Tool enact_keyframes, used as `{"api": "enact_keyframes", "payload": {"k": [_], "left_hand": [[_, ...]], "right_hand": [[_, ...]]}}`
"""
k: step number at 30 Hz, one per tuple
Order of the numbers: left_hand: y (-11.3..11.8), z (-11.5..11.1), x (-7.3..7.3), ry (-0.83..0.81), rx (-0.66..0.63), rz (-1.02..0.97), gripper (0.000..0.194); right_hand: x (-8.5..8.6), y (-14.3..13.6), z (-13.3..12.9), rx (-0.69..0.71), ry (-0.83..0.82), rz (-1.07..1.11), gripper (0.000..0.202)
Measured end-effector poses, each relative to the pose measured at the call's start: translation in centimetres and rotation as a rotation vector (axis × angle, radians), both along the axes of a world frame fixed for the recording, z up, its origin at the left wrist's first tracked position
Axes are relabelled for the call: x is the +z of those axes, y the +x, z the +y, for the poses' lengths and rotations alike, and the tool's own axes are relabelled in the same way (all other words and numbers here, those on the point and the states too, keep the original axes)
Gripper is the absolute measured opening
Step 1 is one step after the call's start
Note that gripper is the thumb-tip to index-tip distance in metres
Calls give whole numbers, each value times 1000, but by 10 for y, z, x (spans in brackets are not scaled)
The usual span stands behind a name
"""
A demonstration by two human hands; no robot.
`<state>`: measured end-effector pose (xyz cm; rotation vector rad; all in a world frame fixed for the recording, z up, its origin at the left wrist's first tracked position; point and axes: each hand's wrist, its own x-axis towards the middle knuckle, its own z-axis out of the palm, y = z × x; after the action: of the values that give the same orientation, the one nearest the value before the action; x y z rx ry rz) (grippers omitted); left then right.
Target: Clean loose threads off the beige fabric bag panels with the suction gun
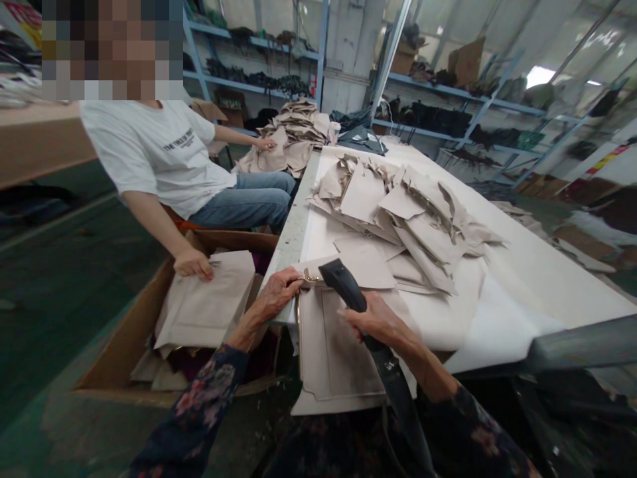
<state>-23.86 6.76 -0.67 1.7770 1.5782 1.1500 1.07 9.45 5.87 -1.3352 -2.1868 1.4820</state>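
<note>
A beige fabric bag piece (343,352) with a zipper along its left edge hangs over the near edge of the table. My left hand (279,292) pinches its upper left corner, where the gold-coloured zipper end shows. In my right hand (375,318) is a black electric clipper (343,282), fingers wrapped round its body. The clipper's head points up and left, just right of the zipper end; whether it touches the cloth I cannot tell. Behind the hands lies a heap of similar beige pieces (368,192).
At the left, a seated co-worker in a white shirt (159,146) has one hand (194,263) on beige pieces in a cardboard box (114,352). The other hand rests at a far beige pile (298,126). White sheeting (537,265) covers the table; blue shelves (259,43) stand behind.
</note>
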Motion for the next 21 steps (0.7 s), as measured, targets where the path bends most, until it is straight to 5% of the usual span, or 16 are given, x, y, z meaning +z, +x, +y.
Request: {"api": "enact_keyframes", "payload": {"k": [8,15,21], "left_hand": [[-1,7,-5,-37,24,-46,30],[-2,9,-5,-50,57,-68,32],[15,-10,-11,-27,418,-24,27]], "right_hand": [[15,31,-20,67,-119,0,21],[2,-2,-24,129,-142,-22,23],[-2,3,-9,46,-57,17,26]]}}
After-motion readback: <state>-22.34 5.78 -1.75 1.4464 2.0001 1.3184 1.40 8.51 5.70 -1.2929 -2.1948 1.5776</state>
